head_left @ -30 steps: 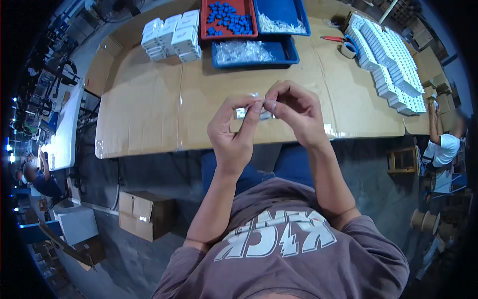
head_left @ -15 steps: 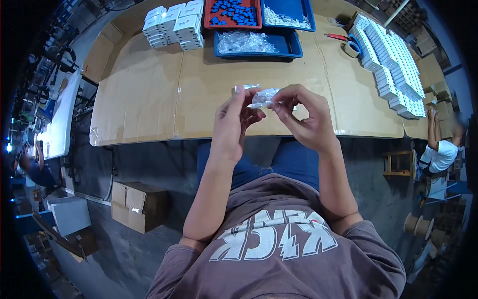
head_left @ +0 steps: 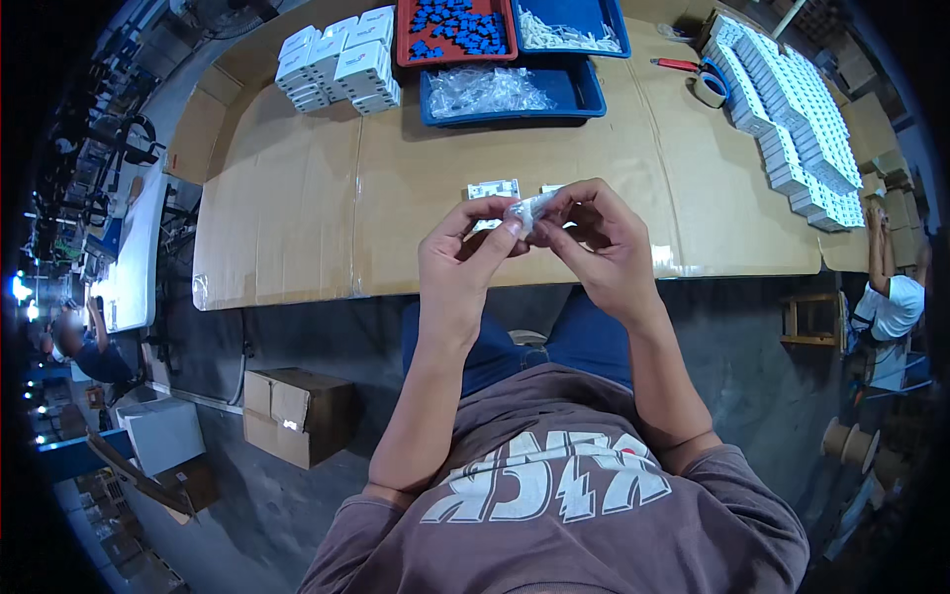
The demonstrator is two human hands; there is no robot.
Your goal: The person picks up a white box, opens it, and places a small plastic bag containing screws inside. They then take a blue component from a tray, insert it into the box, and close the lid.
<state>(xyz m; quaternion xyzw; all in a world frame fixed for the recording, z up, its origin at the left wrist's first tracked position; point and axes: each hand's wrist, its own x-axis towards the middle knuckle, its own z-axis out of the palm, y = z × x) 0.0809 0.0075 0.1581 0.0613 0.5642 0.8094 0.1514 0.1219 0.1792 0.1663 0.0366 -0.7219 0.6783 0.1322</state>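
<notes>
Left hand [head_left: 460,259]: pinches a small clear packet [head_left: 532,210]
Right hand [head_left: 614,252]: clamped on the packet's other end, close to the left
Packet: between both hands, above the cardboard-covered table [head_left: 282,228]
White pieces [head_left: 493,188]: two lie just beyond the hands, partly hidden
Farther back: a blue tray [head_left: 576,91] with clear bags [head_left: 485,91], a red tray [head_left: 475,60] with blue parts [head_left: 460,28]

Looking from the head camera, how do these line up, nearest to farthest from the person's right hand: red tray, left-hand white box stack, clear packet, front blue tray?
1. Clear packet: at the fingertips of the right hand.
2. Front blue tray: ahead on the table.
3. Red tray: behind it, leftward.
4. White box stack: farther left.
</notes>
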